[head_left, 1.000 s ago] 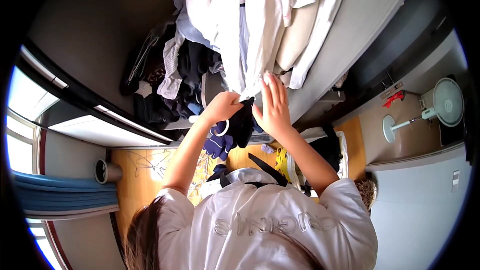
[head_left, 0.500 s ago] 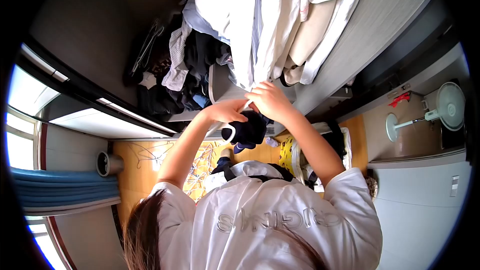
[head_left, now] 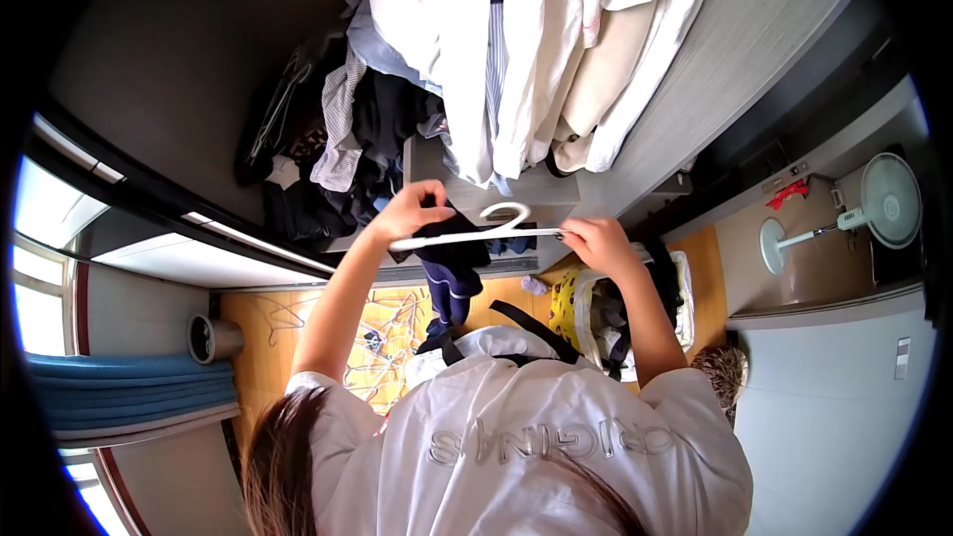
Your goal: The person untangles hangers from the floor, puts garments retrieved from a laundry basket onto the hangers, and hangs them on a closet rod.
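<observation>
A white clothes hanger point(head_left: 467, 236) spans the space between my hands, its hook pointing toward the wardrobe. My right hand point(head_left: 602, 244) is closed on the hanger's right end. At the other end, my left hand point(head_left: 412, 212) has its fingers curled in at the edge of a dark garment point(head_left: 459, 246); its fingertips are partly hidden. This dark cloth hangs by the left half of the hanger, below the bar. White shirts point(head_left: 467, 69) and other light clothes hang in the wardrobe just beyond my hands.
Dark folded clothes point(head_left: 387, 119) are heaped at the wardrobe's left. Several loose hangers point(head_left: 387, 333) lie on the wooden floor. A laundry basket point(head_left: 591, 323) with clothes stands below my right arm. A white fan point(head_left: 888, 203) is at the far right.
My hands were close together by the hanging shirts; now they are spread apart. The hanger has come into full view, level between them, and the dark garment has shifted left.
</observation>
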Demonstrator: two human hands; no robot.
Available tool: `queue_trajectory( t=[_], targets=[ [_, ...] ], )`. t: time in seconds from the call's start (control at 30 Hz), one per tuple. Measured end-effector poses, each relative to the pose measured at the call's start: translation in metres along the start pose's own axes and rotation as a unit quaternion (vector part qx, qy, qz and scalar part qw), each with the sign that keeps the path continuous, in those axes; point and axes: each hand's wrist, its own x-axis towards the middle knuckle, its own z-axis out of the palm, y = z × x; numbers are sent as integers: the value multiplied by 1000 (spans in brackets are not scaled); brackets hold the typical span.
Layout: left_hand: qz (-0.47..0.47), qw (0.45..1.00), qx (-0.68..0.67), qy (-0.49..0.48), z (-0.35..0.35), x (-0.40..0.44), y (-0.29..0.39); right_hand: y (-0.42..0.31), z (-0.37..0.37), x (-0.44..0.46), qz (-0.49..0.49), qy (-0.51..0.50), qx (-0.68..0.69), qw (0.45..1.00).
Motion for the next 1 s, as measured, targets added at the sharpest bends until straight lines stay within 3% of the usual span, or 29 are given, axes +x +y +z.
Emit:
queue_trajectory(
  t=[0.1, 0.13, 0.23, 0.37, 0.47, 0.7, 0.8, 0.87, 0.93, 1.0],
  targets=[
    [73, 991, 108, 26, -13, -4, 32, 17, 12, -34, 125, 15, 123, 984],
    [121, 974, 192, 20, -17, -5, 46, 17, 20, -40, 121, 32, 162, 979],
    [111, 924, 363, 45, -17, -13, 97, 15, 48, -47, 111, 72, 280, 951],
    [178, 735, 611, 234, -24, -19, 133, 2, 72, -34, 118, 95, 333, 931],
    [193, 660, 635, 352, -47, -21, 139, -10, 70, -17, 100, 87, 233, 963],
    [130, 664, 586, 446, -67, -36, 146, -51, 43, 31, 6, 142, 132, 981],
    [45, 692, 571, 440, -60, -35, 150, -73, 36, 46, 11, 114, 123, 986],
    [75, 710, 555, 428, -57, -30, 145, -82, 39, 53, 21, 75, 106, 991],
    [100, 724, 537, 422, -50, -26, 145, -88, 46, 55, 20, 106, 125, 986],
    [29, 793, 490, 361, -46, -27, 153, -90, 48, 54, 19, 140, 145, 979]
  ],
)
